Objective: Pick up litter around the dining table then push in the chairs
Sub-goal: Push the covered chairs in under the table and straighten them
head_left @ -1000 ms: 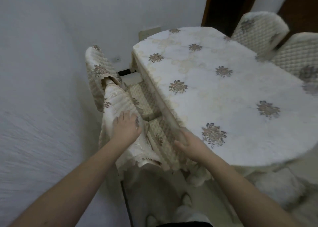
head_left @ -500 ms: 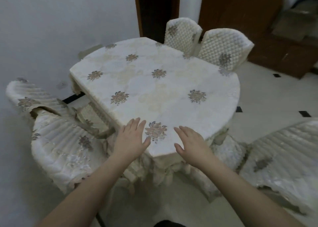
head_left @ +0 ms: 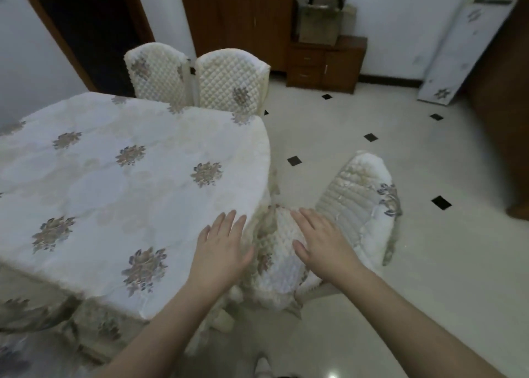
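Table (head_left: pixel 114 177) is our landmark: rounded top under a glossy cream cloth with embroidered flower patches, fringed skirt hanging off the edge.

Our left hand (head_left: pixel 221 246) hovers over the table's near right corner, fingers straight and spread, nothing in it. Whether it touches the cloth, can't tell.

Just right of that corner sits the pulled-out chair (head_left: pixel 329 228): quilted diamond-stitch seat pad, ribbed padded back with a floral trim, angled away from the table. Our right hand (head_left: pixel 323 243) is flat above its seat, fingers relaxed, gripping nothing.

Behind the table's far edge, two chairs (head_left: pixel 200 80) with bubble-quilted covers look already tucked in.

No litter visible on the tiled floor (head_left: pixel 400 263) right of the table.

Risks, as we judge them:
- Loose cover slides over the frame if we push on padding, so the chair doesn't move.
- Chair sits skewed; a one-sided push rotates it into the table skirt and snags the fringe.
- Glossy tiles: legs may skid too fast and bang the table.
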The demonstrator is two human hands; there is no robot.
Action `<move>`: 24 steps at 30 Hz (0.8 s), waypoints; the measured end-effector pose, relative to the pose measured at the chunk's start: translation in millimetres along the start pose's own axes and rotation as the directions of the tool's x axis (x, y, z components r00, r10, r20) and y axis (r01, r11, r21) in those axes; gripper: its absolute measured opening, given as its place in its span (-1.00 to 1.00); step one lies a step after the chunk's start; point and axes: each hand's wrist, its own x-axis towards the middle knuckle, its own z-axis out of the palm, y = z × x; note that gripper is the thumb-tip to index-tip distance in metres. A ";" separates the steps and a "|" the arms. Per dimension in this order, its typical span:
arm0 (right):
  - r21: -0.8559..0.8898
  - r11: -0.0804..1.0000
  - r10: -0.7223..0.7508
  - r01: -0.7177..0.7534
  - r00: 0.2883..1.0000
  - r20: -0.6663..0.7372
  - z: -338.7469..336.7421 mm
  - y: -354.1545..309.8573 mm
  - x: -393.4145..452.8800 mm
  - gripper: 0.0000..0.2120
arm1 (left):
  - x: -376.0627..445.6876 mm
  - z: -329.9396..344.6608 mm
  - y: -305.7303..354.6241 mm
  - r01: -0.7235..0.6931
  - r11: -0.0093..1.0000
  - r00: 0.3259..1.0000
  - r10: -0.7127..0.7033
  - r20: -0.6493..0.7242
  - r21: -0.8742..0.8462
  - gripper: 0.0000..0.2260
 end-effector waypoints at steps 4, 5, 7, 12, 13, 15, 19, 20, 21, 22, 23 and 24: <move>-0.014 0.992 0.123 -0.124 0.988 -0.089 -12.8 33.1 -9.7 -0.46 | 39.6 16.3 27.6 -0.107 0.994 0.994 0.106 0.021 0.007 -0.41; -0.020 0.987 0.156 -0.159 0.982 -0.108 -16.4 41.4 -13.4 -0.47 | 49.2 19.5 35.6 -0.135 0.991 0.990 0.134 0.030 0.004 -0.40; -0.038 0.975 0.211 -0.218 0.968 -0.140 -23.9 58.0 -20.0 -0.47 | 66.9 23.3 52.6 -0.190 0.982 0.982 0.190 0.016 -0.002 -0.39; -0.047 0.944 0.314 -0.328 0.930 -0.191 -35.9 96.8 -31.4 -0.45 | 99.7 31.9 95.9 -0.313 0.949 0.949 0.313 0.024 -0.029 -0.37; -0.048 0.940 0.323 -0.338 0.926 -0.195 -36.9 102.9 -31.7 -0.45 | 103.1 33.0 103.9 -0.327 0.945 0.945 0.327 0.019 -0.028 -0.38; -0.044 0.940 0.323 -0.337 0.925 -0.200 -36.6 116.2 -29.7 -0.45 | 109.2 34.1 118.4 -0.339 0.940 0.940 0.340 0.014 -0.038 -0.37; -0.040 0.955 0.278 -0.293 0.936 -0.214 -36.8 150.7 -15.9 -0.45 | 123.8 37.8 138.8 -0.323 0.946 0.946 0.323 0.019 -0.026 -0.37; -0.039 0.959 0.266 -0.280 0.941 -0.212 -37.4 160.8 -9.8 -0.46 | 127.3 39.0 143.3 -0.308 0.951 0.951 0.309 0.015 -0.023 -0.37; -0.043 0.965 0.246 -0.260 0.946 -0.211 -38.1 171.4 -3.7 -0.47 | 129.8 41.2 148.8 -0.295 0.955 0.955 0.295 0.017 -0.016 -0.38; -0.046 0.971 0.220 -0.235 0.952 -0.213 -38.2 182.6 2.2 -0.49 | 131.0 44.2 155.6 -0.281 0.960 0.959 0.282 0.019 -0.010 -0.38; -0.048 0.978 0.189 -0.204 0.957 -0.220 -37.9 195.2 7.8 -0.51 | 131.8 47.7 164.4 -0.267 0.964 0.963 0.267 0.020 -0.007 -0.38; -0.054 0.985 0.151 -0.166 0.963 -0.222 -37.6 209.2 13.0 -0.52 | 133.0 50.8 174.6 -0.247 0.969 0.969 0.247 0.019 -0.016 -0.38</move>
